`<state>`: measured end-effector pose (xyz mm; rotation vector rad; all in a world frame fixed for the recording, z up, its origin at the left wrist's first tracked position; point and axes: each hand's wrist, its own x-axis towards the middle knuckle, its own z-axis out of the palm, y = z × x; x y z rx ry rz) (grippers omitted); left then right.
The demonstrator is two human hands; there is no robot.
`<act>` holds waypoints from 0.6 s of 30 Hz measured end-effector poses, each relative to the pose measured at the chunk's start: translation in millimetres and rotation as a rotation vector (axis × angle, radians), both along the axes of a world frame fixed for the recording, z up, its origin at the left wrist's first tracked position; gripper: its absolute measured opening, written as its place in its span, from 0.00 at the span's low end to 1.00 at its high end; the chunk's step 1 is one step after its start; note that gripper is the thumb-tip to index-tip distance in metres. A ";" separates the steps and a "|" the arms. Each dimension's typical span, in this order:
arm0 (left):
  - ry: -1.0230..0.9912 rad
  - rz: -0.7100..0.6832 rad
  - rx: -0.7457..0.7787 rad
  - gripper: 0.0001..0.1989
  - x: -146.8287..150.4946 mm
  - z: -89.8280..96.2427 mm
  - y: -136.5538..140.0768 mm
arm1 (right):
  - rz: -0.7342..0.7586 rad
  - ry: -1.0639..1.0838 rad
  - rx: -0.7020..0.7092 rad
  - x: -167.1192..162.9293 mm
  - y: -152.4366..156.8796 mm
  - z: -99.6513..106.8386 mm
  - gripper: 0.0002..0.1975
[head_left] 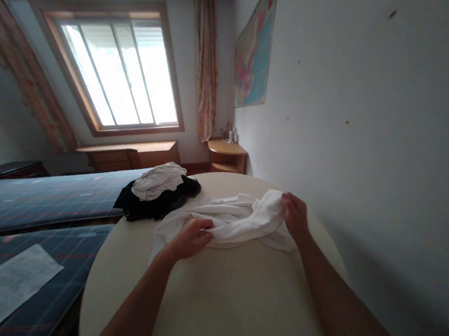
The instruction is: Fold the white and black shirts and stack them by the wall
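Observation:
A crumpled white garment point(236, 219) lies across the far half of the round cream table point(235, 302); its exact kind I cannot make out. My left hand point(193, 238) is closed on its near edge, around the middle. At the right end, my right hand point(296, 214) pinches a raised part of the same cloth. Between both hands the near edge runs fairly straight, while folds and loose cloth spread behind it. Beyond my left hand sits a heap of black clothing point(153, 204) with a bunched whitish cloth point(161, 180) on top.
A bare wall point(384, 176) rises close along the table's right side. Left of the table are beds with blue plaid covers point(56, 197), one bearing a printed paper sheet point(19, 282). A wooden desk point(157, 150) and a corner shelf point(226, 148) stand at the back under the window.

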<state>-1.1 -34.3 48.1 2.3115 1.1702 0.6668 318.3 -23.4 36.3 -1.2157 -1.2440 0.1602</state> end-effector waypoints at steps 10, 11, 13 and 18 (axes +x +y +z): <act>0.007 -0.226 -0.471 0.20 7.5 6.2 -14.0 | 0.112 0.038 -0.154 10.3 12.4 -14.5 0.29; 0.018 -0.164 -0.318 0.19 10.2 0.2 -12.1 | 0.116 -0.053 -0.217 9.8 13.2 -17.0 0.28; 0.084 -0.090 -0.076 0.19 13.7 -11.2 -8.8 | 0.132 -0.225 -0.319 8.1 13.9 -21.3 0.24; 0.352 -0.081 -0.010 0.23 15.1 -19.9 -8.5 | 0.063 -0.530 -0.530 3.5 9.9 -21.0 0.19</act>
